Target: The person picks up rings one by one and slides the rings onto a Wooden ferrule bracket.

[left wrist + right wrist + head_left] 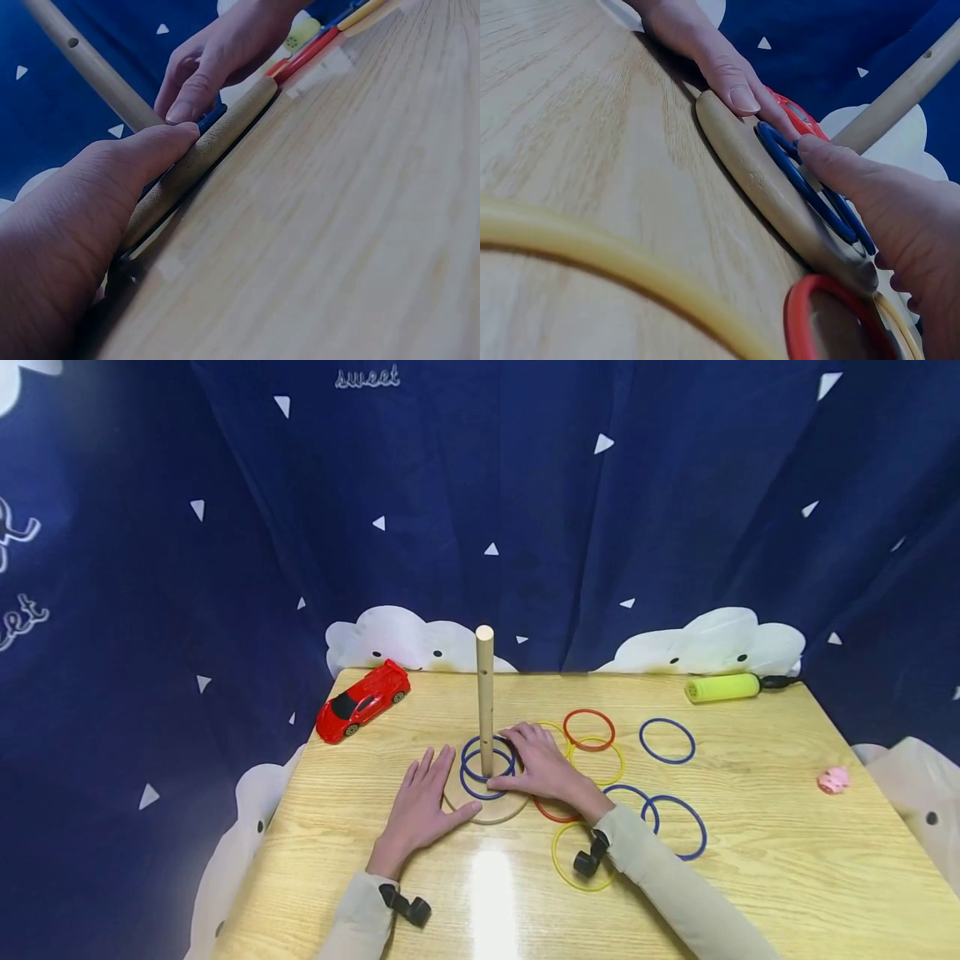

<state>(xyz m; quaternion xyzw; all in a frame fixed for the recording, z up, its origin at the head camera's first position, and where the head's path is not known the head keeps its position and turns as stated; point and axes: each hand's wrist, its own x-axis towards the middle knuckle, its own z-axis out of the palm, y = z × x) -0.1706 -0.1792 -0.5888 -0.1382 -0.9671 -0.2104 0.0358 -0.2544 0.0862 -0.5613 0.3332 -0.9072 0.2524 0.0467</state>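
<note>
A wooden peg (486,702) stands upright on a round wooden base (495,812). Two blue rings (474,793) encircle the foot of the peg, overlapping and slightly offset. My right hand (546,767) reaches in from the right and holds a blue ring at its edge, thumb at the near side and fingers at the far side. In the right wrist view that thumb (832,161) lies against the blue ring (787,161). On the other side, my left hand (426,810) rests at the base's left edge with fingers straight and thumb (169,142) spread over the rim.
Right of the base lie a red ring (589,712), yellow rings (622,768) and several blue rings (693,743). A red toy car (363,702) is at the back left. A yellow-green cylinder (723,687) and pink pig figure (833,780) are on the right. Behind hangs a blue curtain (450,468).
</note>
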